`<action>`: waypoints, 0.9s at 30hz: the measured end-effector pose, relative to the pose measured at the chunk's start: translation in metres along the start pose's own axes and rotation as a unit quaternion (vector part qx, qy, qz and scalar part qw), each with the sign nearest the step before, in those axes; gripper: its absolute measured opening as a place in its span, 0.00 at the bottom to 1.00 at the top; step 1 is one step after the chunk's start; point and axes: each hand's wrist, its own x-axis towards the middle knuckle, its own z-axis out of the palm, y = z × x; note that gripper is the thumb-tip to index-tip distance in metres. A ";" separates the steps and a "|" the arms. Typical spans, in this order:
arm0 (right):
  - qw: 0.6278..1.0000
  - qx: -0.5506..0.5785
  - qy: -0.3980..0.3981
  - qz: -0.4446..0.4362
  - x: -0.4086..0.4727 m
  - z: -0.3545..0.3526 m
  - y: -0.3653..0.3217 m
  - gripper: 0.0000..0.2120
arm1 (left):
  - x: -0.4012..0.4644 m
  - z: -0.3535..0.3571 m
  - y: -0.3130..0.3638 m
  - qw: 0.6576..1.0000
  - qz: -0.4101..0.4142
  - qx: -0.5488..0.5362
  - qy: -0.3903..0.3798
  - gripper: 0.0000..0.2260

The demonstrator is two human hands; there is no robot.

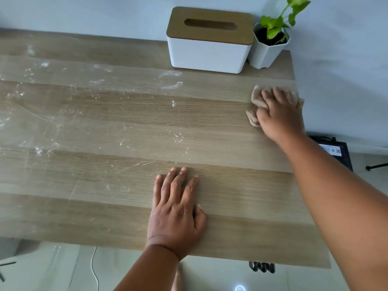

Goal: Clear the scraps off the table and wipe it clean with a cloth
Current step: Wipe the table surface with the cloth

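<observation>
A wooden table fills the view, dusted with white powdery smears and crumbs across its left and middle. My right hand presses a crumpled beige cloth onto the table near its right edge. Flat on the table near the front edge lies my left hand, fingers spread, holding nothing.
A white tissue box with a wooden lid stands at the back, with a small potted green plant to its right against the wall. On the floor to the right is a dark device; a white cable hangs below the front edge.
</observation>
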 end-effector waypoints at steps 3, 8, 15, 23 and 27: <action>0.999 0.013 -0.014 0.036 0.031 0.001 -0.029 0.31 | 0.000 0.000 0.000 1.000 0.000 0.000 0.002 0.28; 0.992 0.021 -0.053 -0.114 0.004 0.005 -0.035 0.30 | 0.000 -0.001 0.001 1.000 -0.002 0.006 0.000 0.28; 0.976 0.015 -0.056 -0.210 -0.080 0.007 0.007 0.29 | 0.000 -0.002 0.002 1.000 -0.004 0.004 -0.008 0.28; 0.998 0.010 -0.021 -0.051 -0.029 0.020 -0.051 0.29 | 0.001 -0.002 0.002 1.000 -0.005 0.014 -0.008 0.28; 0.990 0.010 -0.024 -0.142 -0.081 0.027 -0.075 0.31 | 0.000 -0.004 0.003 1.000 -0.009 0.014 -0.003 0.28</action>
